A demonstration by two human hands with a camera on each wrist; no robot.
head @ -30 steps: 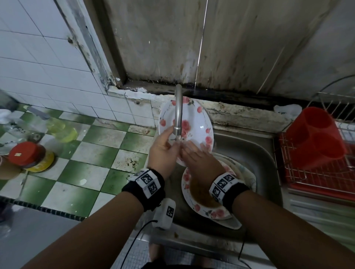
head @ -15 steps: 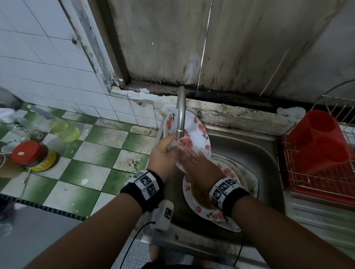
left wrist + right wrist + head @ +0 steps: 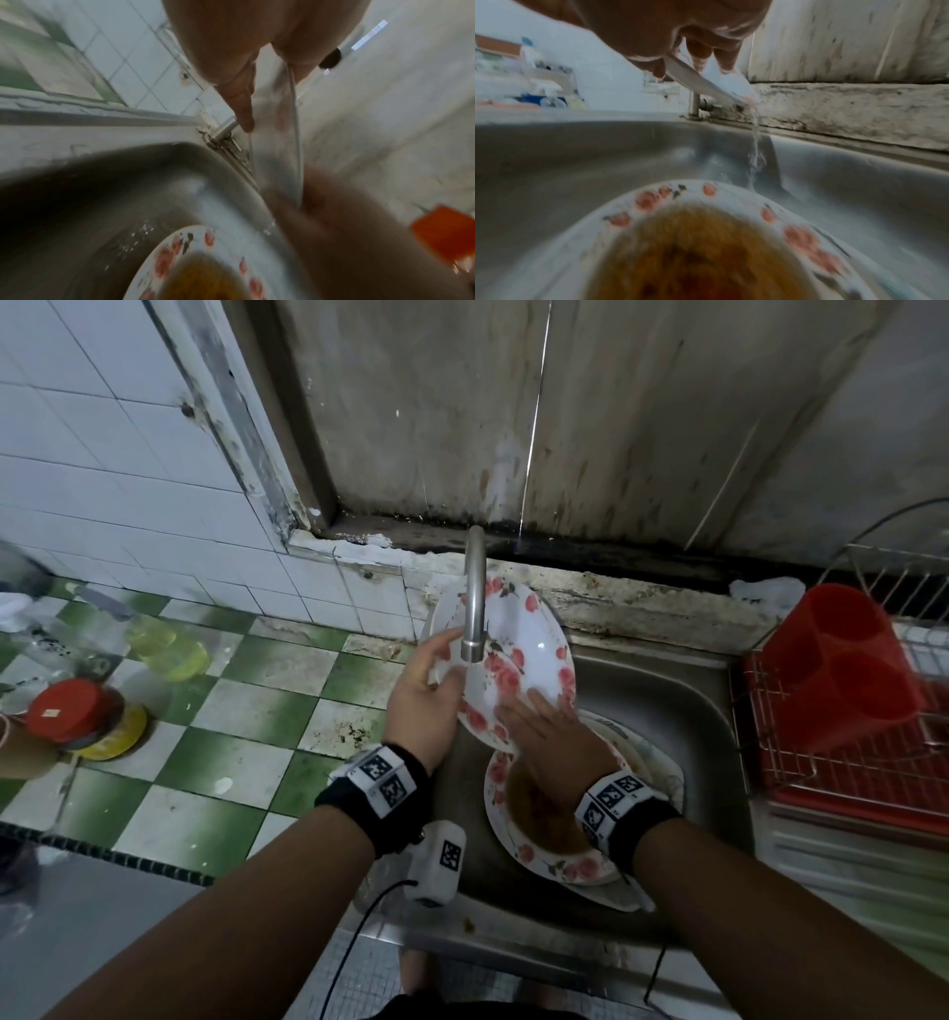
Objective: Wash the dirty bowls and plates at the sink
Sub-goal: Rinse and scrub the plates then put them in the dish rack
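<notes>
— Two floral plates to log? Start with the largest item.

— Steel sink (image 3: 662, 711), right of the green-and-white tiled counter (image 3: 246, 711). A red dish rack (image 3: 847, 762) sits at its right edge. One soiled plate (image 3: 544, 860) holding brown liquid lies on the sink floor atop other dishes, near side.

— And the held plate?

— Held plate (image 3: 518, 654) is tilted under the faucet (image 3: 475, 598), over the sink's far left. The left hand (image 3: 426, 706) clasps its left rim, thumb on the face. The right hand (image 3: 549, 731) lies flat on the lower face, fingers extended.

— Anything the wrist views add?

— Right wrist view shows water (image 3: 755, 142) running off the plate's edge into the basin; the head view does not.

— Readable labels?

— None legible; the red-lidded jar (image 3: 67, 711) at far left carries a small, unreadable sticker.

— Clearance?

— The basin's far right floor lies bare.
</notes>
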